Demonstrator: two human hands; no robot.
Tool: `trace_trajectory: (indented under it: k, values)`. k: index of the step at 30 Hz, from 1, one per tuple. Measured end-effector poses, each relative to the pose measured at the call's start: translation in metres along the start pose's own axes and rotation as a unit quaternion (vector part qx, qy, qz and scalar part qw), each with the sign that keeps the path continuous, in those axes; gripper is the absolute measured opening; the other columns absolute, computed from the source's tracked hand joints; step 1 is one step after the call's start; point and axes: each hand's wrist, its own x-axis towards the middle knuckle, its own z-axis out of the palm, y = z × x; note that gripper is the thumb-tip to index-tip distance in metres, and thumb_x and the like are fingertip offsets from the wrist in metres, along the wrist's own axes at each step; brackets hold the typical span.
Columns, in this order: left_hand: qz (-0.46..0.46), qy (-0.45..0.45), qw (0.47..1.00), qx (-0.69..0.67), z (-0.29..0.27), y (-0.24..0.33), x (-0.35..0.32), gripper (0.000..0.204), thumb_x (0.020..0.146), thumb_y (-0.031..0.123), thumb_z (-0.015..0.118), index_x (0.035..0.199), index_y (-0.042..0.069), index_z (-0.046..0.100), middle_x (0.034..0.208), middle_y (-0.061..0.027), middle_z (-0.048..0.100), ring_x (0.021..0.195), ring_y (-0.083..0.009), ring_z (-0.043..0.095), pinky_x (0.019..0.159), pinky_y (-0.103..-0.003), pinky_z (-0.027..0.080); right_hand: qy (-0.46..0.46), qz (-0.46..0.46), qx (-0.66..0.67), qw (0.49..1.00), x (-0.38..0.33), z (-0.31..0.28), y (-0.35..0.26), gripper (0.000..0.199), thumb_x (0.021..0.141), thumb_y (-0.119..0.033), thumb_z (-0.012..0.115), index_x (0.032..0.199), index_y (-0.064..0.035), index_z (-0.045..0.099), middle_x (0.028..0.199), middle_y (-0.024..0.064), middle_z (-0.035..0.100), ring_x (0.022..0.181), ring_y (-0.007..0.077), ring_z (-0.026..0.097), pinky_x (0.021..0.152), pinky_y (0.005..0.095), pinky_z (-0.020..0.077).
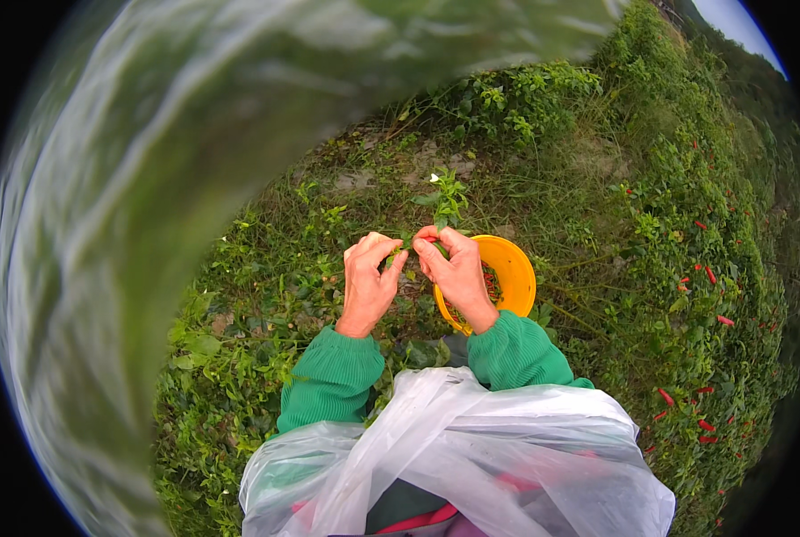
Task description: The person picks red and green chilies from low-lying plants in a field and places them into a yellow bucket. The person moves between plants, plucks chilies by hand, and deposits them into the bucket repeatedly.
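My left hand (367, 279) is closed in a pinch at a thin green bit of plant, its thumb and forefinger close to the other hand. Between the thumb and fingers of my right hand (458, 273) shows a small red chili pepper (431, 239), with green beside it. A leafy green sprig (449, 201) with a white flower rises just beyond the right fingertips. Partly hidden under my right hand and wrist stands a yellow bucket (522, 276), with red chilies (491, 285) inside. Both forearms are in green ribbed sleeves.
Low green plants (230, 345) spread on the left. Pepper bushes with several red chilies (667, 396) line the right. A clear plastic cover (525, 447) drapes over my front. A blurred, see-through sheet (87, 268) blocks the upper left of the view.
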Motion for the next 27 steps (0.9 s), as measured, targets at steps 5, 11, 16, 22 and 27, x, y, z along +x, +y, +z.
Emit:
trace_trajectory:
  k: [5,11,16,22,27]
  values:
    - [0.007,0.037,0.996,0.079,0.006,0.003,-0.002,0.010,0.072,0.005,0.064,0.078,-0.002,0.062,0.069,-0.0119,0.055,0.066,-0.0307,0.054,0.063,-0.039,0.040,0.084,-0.271,-0.280,0.917,-0.007,0.016,-0.002,0.009,0.083,-0.007,0.060,0.092,-0.0030,0.059,0.075,0.0157,0.063,0.062,0.0323,0.062,0.051,0.0361,0.0474]
    - [0.003,0.059,0.987,0.146,0.011,0.007,-0.006,0.016,0.073,0.006,0.062,0.066,-0.003,0.051,0.060,-0.0131,0.048,0.056,-0.0301,0.048,0.053,-0.039,0.034,0.073,-0.265,-0.318,0.907,-0.005,0.016,0.002,0.007,0.082,-0.008,0.061,0.087,-0.0032,0.058,0.072,0.0159,0.062,0.060,0.0338,0.060,0.051,0.0387,0.0464]
    - [-0.009,-0.010,0.999,0.046,0.009,0.004,-0.002,0.013,0.075,0.005,0.062,0.087,0.000,0.062,0.072,-0.0129,0.057,0.071,-0.0303,0.056,0.066,-0.040,0.041,-0.025,-0.051,-0.090,0.994,0.008,-0.006,0.003,0.011,0.086,-0.010,0.062,0.087,0.0017,0.060,0.065,0.0021,0.059,0.055,0.0064,0.051,0.048,0.0228,0.0412]
    - [0.095,-0.049,0.993,0.041,0.002,-0.001,0.002,0.013,0.070,-0.005,0.065,0.081,-0.001,0.059,0.065,-0.0114,0.049,0.062,-0.0278,0.049,0.058,-0.037,0.038,-0.114,0.119,0.080,0.983,0.013,-0.025,0.008,0.011,0.089,-0.013,0.060,0.086,-0.0024,0.060,0.066,0.0011,0.058,0.051,0.0031,0.046,0.042,0.0183,0.0323]
    - [0.105,-0.093,0.988,-0.071,-0.003,-0.003,0.003,0.016,0.068,-0.007,0.067,0.079,-0.003,0.056,0.062,-0.0106,0.046,0.058,-0.0259,0.044,0.053,-0.036,0.037,-0.229,0.208,0.269,0.912,0.018,-0.036,0.014,0.018,0.095,-0.019,0.052,0.086,-0.0035,0.056,0.058,-0.0010,0.048,0.042,0.0026,0.032,0.038,0.0177,0.0247]
